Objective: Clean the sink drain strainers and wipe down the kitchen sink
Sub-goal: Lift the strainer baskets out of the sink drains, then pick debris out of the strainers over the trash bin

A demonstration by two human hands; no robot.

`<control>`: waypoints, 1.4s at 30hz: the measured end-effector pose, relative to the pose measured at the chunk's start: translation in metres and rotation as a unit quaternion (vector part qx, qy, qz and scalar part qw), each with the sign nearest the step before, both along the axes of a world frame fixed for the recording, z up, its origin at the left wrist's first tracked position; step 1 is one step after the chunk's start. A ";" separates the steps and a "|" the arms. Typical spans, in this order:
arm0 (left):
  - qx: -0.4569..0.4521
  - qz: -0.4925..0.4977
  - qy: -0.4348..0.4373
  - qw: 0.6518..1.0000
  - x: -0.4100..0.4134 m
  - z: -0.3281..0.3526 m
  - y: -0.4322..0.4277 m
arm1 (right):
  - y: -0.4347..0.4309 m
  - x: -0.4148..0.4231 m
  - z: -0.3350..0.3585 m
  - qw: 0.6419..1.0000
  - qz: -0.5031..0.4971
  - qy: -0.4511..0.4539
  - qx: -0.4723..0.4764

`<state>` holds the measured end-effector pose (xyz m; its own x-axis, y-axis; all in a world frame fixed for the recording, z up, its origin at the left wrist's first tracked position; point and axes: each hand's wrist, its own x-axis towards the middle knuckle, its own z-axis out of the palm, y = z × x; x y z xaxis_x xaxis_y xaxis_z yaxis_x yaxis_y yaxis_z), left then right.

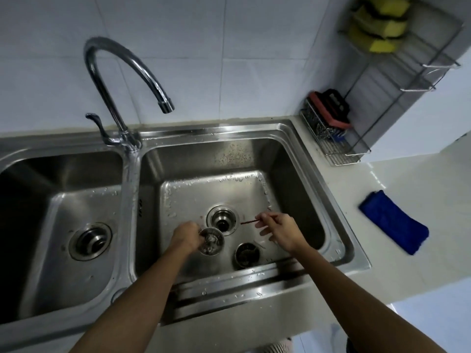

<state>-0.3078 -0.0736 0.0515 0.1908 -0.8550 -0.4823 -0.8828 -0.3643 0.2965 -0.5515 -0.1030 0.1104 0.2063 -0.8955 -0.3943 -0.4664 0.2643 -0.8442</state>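
— So, where is the strainer just now?
— The round perforated steel strainer basket (211,242) is in the left hand (184,238), fingers curled about its rim. It is held low over the floor of the stainless steel right basin (300,200), just in front of the open drain hole (223,220).
— And the other hand?
— The right hand (279,231) pinches a thin dark reddish stick (251,221) between thumb and fingertips. It may be a chopstick or a skewer; the view is too soft to tell.
— Which way does the stick lie?
— Its long axis runs roughly left to right, free tip pointing left toward the drain. The held basket lies left of that tip and a little nearer the person, apart from it.
— So what does the next move turn on?
— Closing that gap, I'd judge: the tip into the basket's holes to pick out debris. The right hand would travel while the left tilts the basket to meet it.
— Any room?
— There is open floor between the hands. A second round steel strainer (247,254) stands just below the gap, near the front wall, so a low sweep could knock it. The folded blue cloth (393,221) lies on the pale counter (382,179), well apart.
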 end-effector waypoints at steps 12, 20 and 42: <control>-0.242 -0.015 0.103 0.965 -0.121 0.162 -0.030 | -0.005 -0.060 0.093 0.960 -0.061 0.047 -0.270; -0.305 -0.111 0.213 0.921 -0.303 0.195 -0.012 | 0.049 -0.223 0.121 0.912 -0.250 0.088 -0.312; -0.178 -0.446 0.337 0.810 -0.621 0.081 0.094 | 0.242 -0.521 0.038 0.855 -0.503 -0.066 -0.111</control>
